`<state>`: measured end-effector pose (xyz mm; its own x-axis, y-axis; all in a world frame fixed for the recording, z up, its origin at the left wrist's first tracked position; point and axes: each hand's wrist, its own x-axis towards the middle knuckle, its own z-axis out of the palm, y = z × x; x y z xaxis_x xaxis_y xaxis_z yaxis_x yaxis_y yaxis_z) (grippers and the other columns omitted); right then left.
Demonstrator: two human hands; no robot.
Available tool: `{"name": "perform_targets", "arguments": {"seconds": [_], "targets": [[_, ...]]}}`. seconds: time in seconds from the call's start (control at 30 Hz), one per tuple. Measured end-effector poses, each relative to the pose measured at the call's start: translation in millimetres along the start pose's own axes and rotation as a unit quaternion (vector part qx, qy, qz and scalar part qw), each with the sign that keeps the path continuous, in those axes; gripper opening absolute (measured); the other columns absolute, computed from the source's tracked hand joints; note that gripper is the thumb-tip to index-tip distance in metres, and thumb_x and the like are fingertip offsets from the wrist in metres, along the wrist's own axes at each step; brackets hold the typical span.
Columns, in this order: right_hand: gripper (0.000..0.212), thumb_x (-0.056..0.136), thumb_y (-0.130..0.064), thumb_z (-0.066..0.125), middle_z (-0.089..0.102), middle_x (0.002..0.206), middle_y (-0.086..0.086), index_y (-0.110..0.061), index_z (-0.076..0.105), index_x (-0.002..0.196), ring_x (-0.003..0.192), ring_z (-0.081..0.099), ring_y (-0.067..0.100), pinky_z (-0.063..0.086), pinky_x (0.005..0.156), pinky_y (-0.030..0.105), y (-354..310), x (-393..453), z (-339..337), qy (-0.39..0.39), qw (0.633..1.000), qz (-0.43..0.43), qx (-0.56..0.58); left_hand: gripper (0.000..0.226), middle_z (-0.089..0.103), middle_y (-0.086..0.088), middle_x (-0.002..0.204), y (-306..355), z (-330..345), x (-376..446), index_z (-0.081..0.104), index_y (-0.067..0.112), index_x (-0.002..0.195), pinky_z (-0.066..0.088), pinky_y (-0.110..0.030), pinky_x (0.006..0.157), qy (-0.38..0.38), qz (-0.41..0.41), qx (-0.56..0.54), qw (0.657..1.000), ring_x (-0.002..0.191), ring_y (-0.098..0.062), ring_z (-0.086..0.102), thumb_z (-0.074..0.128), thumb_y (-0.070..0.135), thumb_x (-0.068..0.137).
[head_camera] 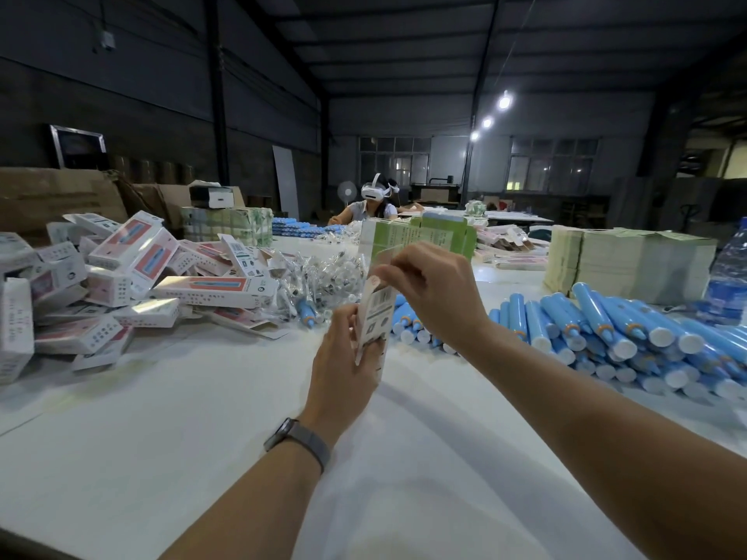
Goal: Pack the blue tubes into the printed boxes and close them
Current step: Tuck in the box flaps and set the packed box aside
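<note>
Presently held upright above table (pixel 141 458) centre: printed box (pixel 374 317), lower end gripped in left hand (pixel 343 365), top flap pinched by right hand (pixel 436 289). Blue tubes (pixel 606 337) heaped right; packed boxes (pixel 121 276) piled left.
</note>
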<state>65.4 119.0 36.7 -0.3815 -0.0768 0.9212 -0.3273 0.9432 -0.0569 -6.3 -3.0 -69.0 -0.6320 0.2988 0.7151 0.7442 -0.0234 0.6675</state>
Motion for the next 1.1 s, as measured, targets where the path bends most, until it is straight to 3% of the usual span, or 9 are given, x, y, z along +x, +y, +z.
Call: {"name": "perform_targets", "arguments": {"seconds": [0.1,0.23,0.33,0.43,0.6,0.7,0.77,0.93,1.1], "targets": [[0.028,0.094,-0.029,0.064,0.057,0.088,0.002,-0.004,0.073,0.09,0.081,0.05,0.014,0.041,0.069,0.029,5.1,-11.4,4.4,-0.009,0.999,0.009,-0.037,0.044,0.062,0.014,0.108,-1.8,0.3,0.3,0.041,0.036,0.113,0.055,-0.049,0.081,0.012,-0.019,-0.016,1.0,0.092,-0.002,0.059,0.065,0.007,0.091],[0.027,0.097,-0.035,0.058,0.047,0.112,-0.006,-0.015,0.067,0.113,0.101,0.053,0.014,0.052,0.081,0.036,-2.9,-20.0,8.8,-0.044,0.991,0.117,0.048,0.041,0.065,0.016,0.102,1.0,1.5,1.4,0.043,0.036,0.115,0.059,-0.051,0.079,0.013,-0.039,-0.066,0.997,0.09,0.0,0.064,0.066,0.012,0.09],[0.032,0.096,-0.029,0.062,0.051,0.121,-0.009,-0.028,0.05,0.126,0.096,0.063,0.014,0.058,0.079,0.04,-15.1,-28.9,18.8,-0.079,0.963,0.203,0.159,0.038,0.068,0.015,0.102,3.6,2.5,0.2,0.047,0.034,0.116,0.059,-0.053,0.08,-0.007,-0.042,-0.112,0.993,0.092,-0.008,0.069,0.065,0.014,0.09],[0.047,0.096,-0.025,0.063,0.057,0.114,-0.009,-0.05,0.036,0.125,0.079,0.068,0.009,0.057,0.068,0.027,-21.0,-39.3,24.1,-0.065,0.932,0.245,0.258,0.026,0.072,0.007,0.111,10.1,0.0,-1.1,0.054,0.04,0.12,0.057,-0.056,0.085,-0.011,-0.034,-0.157,0.987,0.101,-0.019,0.071,0.053,0.041,0.094],[0.057,0.101,-0.024,0.053,0.06,0.116,-0.011,-0.047,0.023,0.143,0.084,0.068,0.011,0.059,0.077,0.039,-30.2,-49.8,31.8,-0.074,0.937,0.228,0.254,0.03,0.07,0.017,0.11,20.4,-3.0,3.0,0.05,0.044,0.126,0.059,-0.037,0.08,0.018,-0.016,-0.188,0.982,0.099,-0.009,0.069,0.037,0.045,0.099],[0.058,0.101,-0.025,0.053,0.057,0.114,-0.018,-0.047,0.019,0.143,0.075,0.065,0.004,0.056,0.067,0.025,-30.3,-52.7,30.2,-0.074,0.948,0.195,0.238,0.038,0.061,0.035,0.113,27.0,-2.9,3.3,0.033,0.04,0.142,0.055,-0.016,0.076,0.034,0.025,-0.203,0.978,0.103,0.003,0.065,0.034,0.034,0.104],[0.058,0.102,-0.023,0.052,0.057,0.11,-0.018,-0.053,0.018,0.138,0.073,0.065,0.002,0.054,0.064,0.021,-31.5,-53.0,26.5,-0.073,0.951,0.178,0.242,0.04,0.057,0.042,0.114,31.7,-4.3,2.8,0.027,0.048,0.141,0.056,-0.017,0.076,0.03,0.046,-0.191,0.98,0.103,0.005,0.064,0.032,0.03,0.105],[0.057,0.102,-0.024,0.051,0.058,0.11,-0.014,-0.058,0.018,0.134,0.075,0.067,0.01,0.058,0.074,0.048,-32.5,-52.6,24.1,-0.081,0.949,0.188,0.239,0.034,0.064,0.033,0.113,30.9,-6.3,4.7,0.035,0.047,0.133,0.056,-0.019,0.073,0.018,0.049,-0.187,0.981,0.098,-0.003,0.069,0.034,0.028,0.105],[0.047,0.103,-0.025,0.047,0.063,0.111,-0.002,-0.056,0.025,0.131,0.073,0.067,0.017,0.055,0.074,0.05,-31.6,-56.2,28.2,-0.076,0.949,0.189,0.243,0.029,0.067,0.029,0.112,32.5,-5.4,5.5,0.039,0.045,0.129,0.056,-0.021,0.074,0.015,0.036,-0.194,0.98,0.097,-0.004,0.07,0.034,0.029,0.105]]}}
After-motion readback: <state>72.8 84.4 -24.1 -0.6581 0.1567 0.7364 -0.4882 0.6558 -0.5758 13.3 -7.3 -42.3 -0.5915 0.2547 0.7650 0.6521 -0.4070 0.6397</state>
